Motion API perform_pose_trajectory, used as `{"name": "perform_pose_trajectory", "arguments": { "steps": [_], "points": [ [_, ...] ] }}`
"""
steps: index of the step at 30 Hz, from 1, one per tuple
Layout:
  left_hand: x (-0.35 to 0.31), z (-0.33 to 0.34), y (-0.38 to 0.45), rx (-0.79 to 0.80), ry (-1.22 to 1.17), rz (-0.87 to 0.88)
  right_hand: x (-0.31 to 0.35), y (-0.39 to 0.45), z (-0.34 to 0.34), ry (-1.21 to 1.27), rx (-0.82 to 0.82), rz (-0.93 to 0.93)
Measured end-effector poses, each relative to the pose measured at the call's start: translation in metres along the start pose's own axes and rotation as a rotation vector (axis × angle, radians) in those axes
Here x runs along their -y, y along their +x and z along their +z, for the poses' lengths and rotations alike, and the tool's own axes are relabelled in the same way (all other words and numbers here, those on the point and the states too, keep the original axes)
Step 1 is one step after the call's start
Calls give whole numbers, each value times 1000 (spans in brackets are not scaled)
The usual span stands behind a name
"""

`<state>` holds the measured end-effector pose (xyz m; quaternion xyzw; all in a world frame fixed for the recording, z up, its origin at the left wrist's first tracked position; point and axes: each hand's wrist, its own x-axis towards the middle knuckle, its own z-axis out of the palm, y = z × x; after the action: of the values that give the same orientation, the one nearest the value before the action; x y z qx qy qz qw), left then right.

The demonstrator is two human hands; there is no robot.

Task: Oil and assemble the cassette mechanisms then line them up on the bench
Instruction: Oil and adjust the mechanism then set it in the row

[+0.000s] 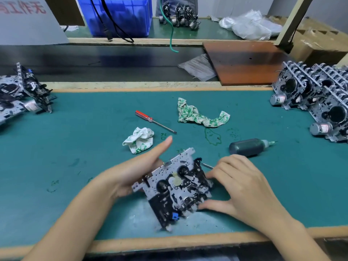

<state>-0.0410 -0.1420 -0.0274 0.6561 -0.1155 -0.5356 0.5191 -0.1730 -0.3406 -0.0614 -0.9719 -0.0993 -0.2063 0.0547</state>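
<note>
A cassette mechanism (pixel 175 187), silver plate with black parts and a small blue piece, is held tilted above the green bench mat (pixel 75 157) near its front edge. My left hand (pixel 131 172) supports it from the left and behind, index finger stretched straight out. My right hand (pixel 239 183) grips its right side, thumb under the lower edge and fingers curled at the top right near a thin metal pin. A dark oil bottle (pixel 248 146) with a pale nozzle lies on its side just beyond my right hand.
A red-handled screwdriver (pixel 154 121) and two green-stained rags (pixel 139 140) (pixel 201 115) lie mid-bench. Several mechanisms stand in a row at the right (pixel 316 98); others lie at the left edge (pixel 24 95). A brown board (pixel 244 63) and blue crate (pixel 116 16) are behind.
</note>
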Motion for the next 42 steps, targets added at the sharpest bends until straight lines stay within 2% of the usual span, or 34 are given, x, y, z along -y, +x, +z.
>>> {"name": "perform_pose_trajectory", "arguments": {
  "steps": [1, 3, 5, 6, 7, 10, 12, 17, 22, 27, 33, 42],
  "points": [
    [-1, 0, -2, -85, 69, 27, 2, -3, 2, 21, -26, 33],
    [7, 5, -2, -436, 304, 127, 7, -7, 4, 71, -53, 115],
    [32, 10, -13, -837, 829, 209, 11, -11, 9, 89, -82, 173],
    [43, 13, -21, -954, 1033, 208, 14, -12, 11, 88, -90, 181],
    [50, 16, -28, -974, 1110, 214, 16, -13, 13, 83, -93, 180],
    [59, 22, -32, -765, 1317, 323, 16, -13, 16, 54, -107, 155],
    [63, 27, -29, -815, 1339, 465, 15, -13, 17, 46, -127, 136],
    [70, 27, -22, -894, 1337, 617, 13, -15, 20, 16, -177, 91],
    [69, 29, -16, -977, 1290, 661, 15, -16, 21, 23, -200, 115],
    [69, 25, -12, -1027, 1282, 690, 13, -19, 19, 80, -134, 79],
    [66, 17, -12, -841, 1323, 744, 17, -19, 22, -19, -186, 178],
    [70, 16, -14, -723, 1298, 831, 16, -21, 21, -36, -195, 204]
  ]
}}
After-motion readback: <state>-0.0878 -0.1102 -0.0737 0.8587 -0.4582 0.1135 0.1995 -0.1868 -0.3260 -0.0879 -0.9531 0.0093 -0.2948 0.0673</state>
